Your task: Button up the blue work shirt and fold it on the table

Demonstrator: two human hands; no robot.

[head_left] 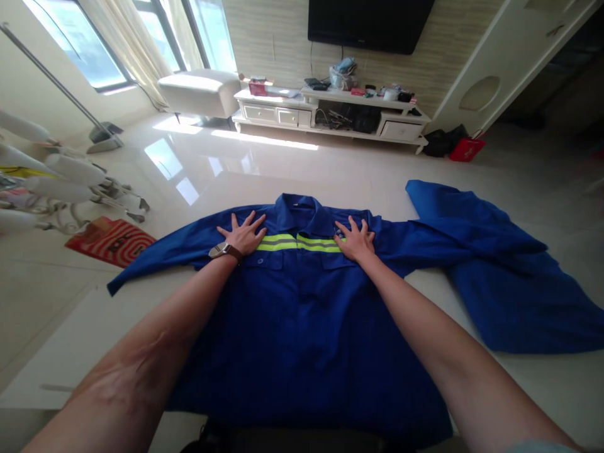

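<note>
A blue work jacket with a collar and a yellow-and-grey reflective stripe lies front up on a white table, its sleeves stretched out to both sides. My left hand is spread flat on the chest at the stripe's left end, a watch on its wrist. On the opposite side of the chest, my right hand lies with fingers spread, touching the stripe's right end. Neither hand grips anything. The jacket's right-hand sleeve overlaps another blue garment, whose full shape I cannot make out.
A red patterned bag is at the left, below white-covered objects. Across the shiny floor stand a white TV cabinet with assorted items and a padded stool. A red bag sits beside the cabinet.
</note>
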